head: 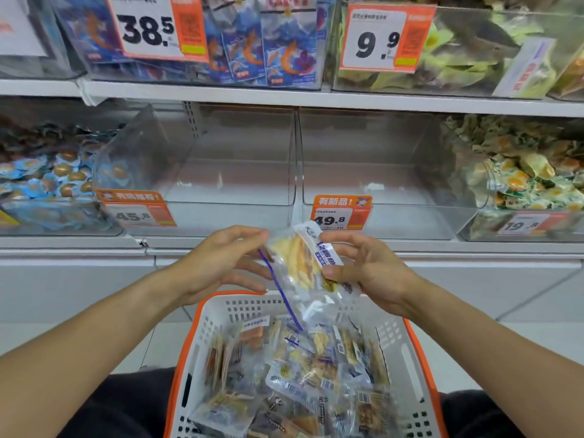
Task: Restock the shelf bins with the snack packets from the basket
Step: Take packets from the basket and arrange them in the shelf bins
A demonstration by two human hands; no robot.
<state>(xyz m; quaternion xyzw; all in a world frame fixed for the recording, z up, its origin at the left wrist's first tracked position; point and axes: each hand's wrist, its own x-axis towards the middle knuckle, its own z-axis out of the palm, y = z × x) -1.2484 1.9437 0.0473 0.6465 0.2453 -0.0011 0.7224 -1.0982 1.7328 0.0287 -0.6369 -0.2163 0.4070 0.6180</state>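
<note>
I see the snack packets bunched between both hands above the basket, right hand pinching them, left hand fingers loosely curled at their edge, clear bins beyond.

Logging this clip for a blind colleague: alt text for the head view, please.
Both hands, left and right, hold a clear snack packet above a white basket full of packets. Behind it, two clear bins sit empty between stocked ones.

glossy clear plastic pkt, perforated matt plastic basket, clear acrylic bins
</note>
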